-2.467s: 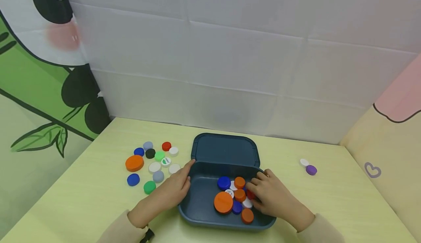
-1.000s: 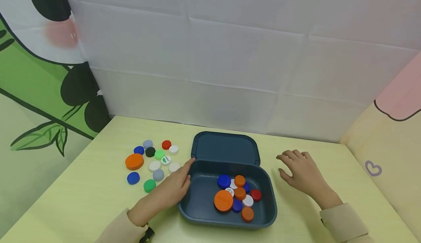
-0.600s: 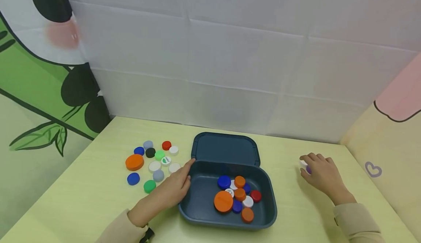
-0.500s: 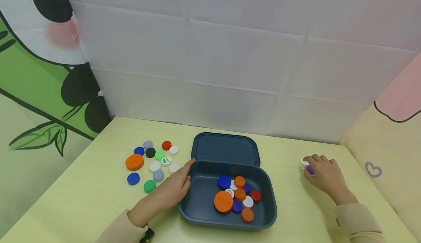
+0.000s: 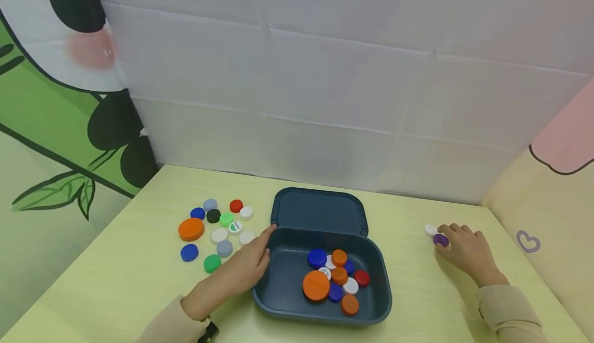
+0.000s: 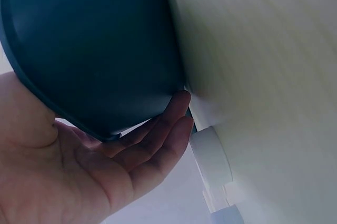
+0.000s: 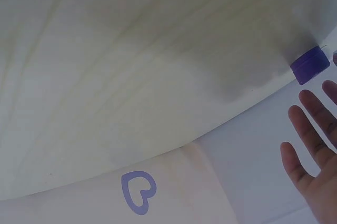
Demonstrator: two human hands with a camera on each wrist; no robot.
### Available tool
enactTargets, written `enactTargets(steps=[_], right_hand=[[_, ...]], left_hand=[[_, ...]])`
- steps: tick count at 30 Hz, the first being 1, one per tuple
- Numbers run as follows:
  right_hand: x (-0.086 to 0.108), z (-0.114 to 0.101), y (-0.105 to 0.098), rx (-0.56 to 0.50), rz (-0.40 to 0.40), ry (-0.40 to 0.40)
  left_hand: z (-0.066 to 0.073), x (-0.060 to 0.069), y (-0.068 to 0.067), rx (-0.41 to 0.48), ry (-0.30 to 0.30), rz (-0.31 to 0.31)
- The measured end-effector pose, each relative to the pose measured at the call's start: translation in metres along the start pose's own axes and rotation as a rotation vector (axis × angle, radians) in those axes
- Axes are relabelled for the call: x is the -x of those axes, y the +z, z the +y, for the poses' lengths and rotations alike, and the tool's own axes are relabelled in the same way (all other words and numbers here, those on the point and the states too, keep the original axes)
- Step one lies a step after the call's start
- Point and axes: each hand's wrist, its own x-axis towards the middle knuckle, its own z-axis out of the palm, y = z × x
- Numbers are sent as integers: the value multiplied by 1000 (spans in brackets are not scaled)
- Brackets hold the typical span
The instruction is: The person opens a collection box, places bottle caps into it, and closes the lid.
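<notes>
A dark blue box (image 5: 278,301) holds several orange, blue, white and red bottle caps (image 5: 316,286). My left hand (image 5: 238,268) grips its left wall, with the index finger at the back left corner; in the left wrist view, fingers of my left hand (image 6: 126,166) lie along the outside of the box (image 6: 100,39). My right hand (image 5: 471,252) is at a purple cap (image 5: 440,240), thumb and index finger close beside it. In the right wrist view, the purple cap (image 7: 310,65) stands on the table and other fingers of my right hand (image 7: 316,155) are spread apart.
A dark lid (image 5: 319,211) lies behind the box. Several loose caps, among them a large orange one (image 5: 191,229), a black one (image 5: 213,215) and a green one (image 5: 212,263), lie to the left. A white cap (image 5: 430,230) lies beside the purple one.
My right hand has left the box and moved right to the purple cap. A red cap it covered inside the box now shows. My left hand stays at the box's left side.
</notes>
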Motion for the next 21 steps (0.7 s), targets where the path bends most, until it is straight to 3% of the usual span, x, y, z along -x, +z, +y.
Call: enactTargets(steps=[8,21], right_hand=[[-1,0,3,-10,-39,10],[-2,0,5,-16,-2,0]], left_hand=[[2,1,-1,-9,-5,-1],[3,2,-2,-16,-5,8]])
